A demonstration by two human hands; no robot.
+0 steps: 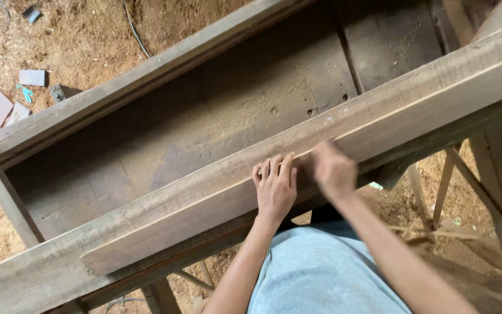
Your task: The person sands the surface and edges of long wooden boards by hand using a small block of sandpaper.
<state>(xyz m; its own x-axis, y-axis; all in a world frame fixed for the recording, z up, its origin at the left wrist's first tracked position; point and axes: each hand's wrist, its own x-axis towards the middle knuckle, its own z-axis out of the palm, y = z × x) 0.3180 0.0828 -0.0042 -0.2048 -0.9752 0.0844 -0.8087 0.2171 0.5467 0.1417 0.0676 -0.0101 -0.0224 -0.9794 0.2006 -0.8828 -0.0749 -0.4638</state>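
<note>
**Both hands on the long plank at the near edge**

Looking down now: a long wooden plank (pixel 297 157) runs slantwise along the near edge of the surface (pixel 216 116), a worn, dark bench top dotted with a few small holes. The left hand (pixel 275 186) lies flat on the plank's near face, fingers (pixel 274 167) stretched and together, tips reaching up to the top edge, gripping nothing. Just beside it, to the right, the right hand (pixel 333 171) sits on the same edge of the plank; it is blurred, and I cannot tell whether it is open or curled. The plank carries on well past both hands either way. At the far edge, a second beam (pixel 146 78) lies parallel. Sawdust floor (pixel 88 35) beyond, with pale scraps (pixel 32 77) scattered about.
</note>
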